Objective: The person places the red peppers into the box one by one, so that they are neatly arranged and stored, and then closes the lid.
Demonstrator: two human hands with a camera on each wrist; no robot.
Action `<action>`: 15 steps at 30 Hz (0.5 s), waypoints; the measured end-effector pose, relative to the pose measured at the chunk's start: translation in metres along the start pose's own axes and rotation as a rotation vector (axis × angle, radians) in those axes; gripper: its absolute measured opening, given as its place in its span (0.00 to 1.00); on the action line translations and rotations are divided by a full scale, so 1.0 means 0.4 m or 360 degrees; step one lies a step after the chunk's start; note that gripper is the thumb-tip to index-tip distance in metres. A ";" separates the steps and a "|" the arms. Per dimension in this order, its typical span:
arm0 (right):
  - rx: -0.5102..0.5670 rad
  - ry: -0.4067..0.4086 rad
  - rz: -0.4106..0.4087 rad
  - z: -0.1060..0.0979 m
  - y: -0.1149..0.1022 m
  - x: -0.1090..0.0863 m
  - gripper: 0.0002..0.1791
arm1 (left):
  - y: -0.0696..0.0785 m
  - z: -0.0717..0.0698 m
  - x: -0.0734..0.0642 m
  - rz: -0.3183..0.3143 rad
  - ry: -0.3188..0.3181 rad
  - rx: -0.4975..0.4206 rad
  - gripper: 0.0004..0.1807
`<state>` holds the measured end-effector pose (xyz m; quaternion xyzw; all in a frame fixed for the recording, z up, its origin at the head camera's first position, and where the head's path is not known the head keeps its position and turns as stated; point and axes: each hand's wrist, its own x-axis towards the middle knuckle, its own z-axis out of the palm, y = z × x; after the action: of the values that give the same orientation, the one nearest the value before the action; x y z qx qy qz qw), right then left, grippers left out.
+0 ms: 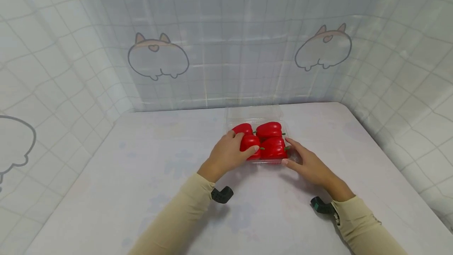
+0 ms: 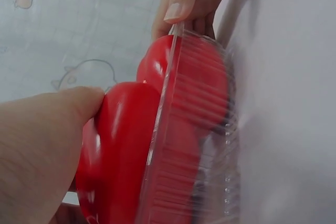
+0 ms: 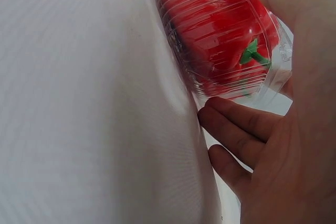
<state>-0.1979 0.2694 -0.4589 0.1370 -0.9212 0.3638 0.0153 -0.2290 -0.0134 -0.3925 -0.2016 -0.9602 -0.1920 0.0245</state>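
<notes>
Several red bell peppers with green stems sit in a clear plastic container (image 1: pixel 263 161). My left hand (image 1: pixel 228 150) holds the front-left bell pepper (image 1: pixel 249 142), thumb on its near side and fingers over its far side. In the left wrist view, that bell pepper (image 2: pixel 123 140) rises above the container rim (image 2: pixel 157 135). My right hand (image 1: pixel 313 167) steadies the container's right end between thumb and index finger. The right wrist view shows the other fingers (image 3: pixel 236 129) extended below the container, near the tabletop. A green stem (image 3: pixel 254 53) shows through the ribbed wall.
The container's clear lid (image 1: pixel 253 112) stands open behind it, toward the back curtain (image 1: pixel 244 50). A pale patterned cloth covers the table (image 1: pixel 141 176). Dark devices (image 1: pixel 222 194) are worn at both wrists, and white grid-patterned curtains enclose the sides.
</notes>
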 end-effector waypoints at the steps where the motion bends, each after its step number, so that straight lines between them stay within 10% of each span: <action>1: -0.0003 0.0003 0.0000 0.000 0.000 0.000 0.46 | 0.001 0.001 -0.002 -0.0001 0.0006 0.0002 0.39; 15: 0.0003 0.0013 0.0012 0.000 -0.005 -0.004 0.47 | -0.009 -0.002 -0.030 0.0090 0.0042 -0.0007 0.37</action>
<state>-0.1958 0.2685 -0.4578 0.1322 -0.9213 0.3653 0.0174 -0.2193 -0.0212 -0.3947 -0.2262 -0.9532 -0.1960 0.0421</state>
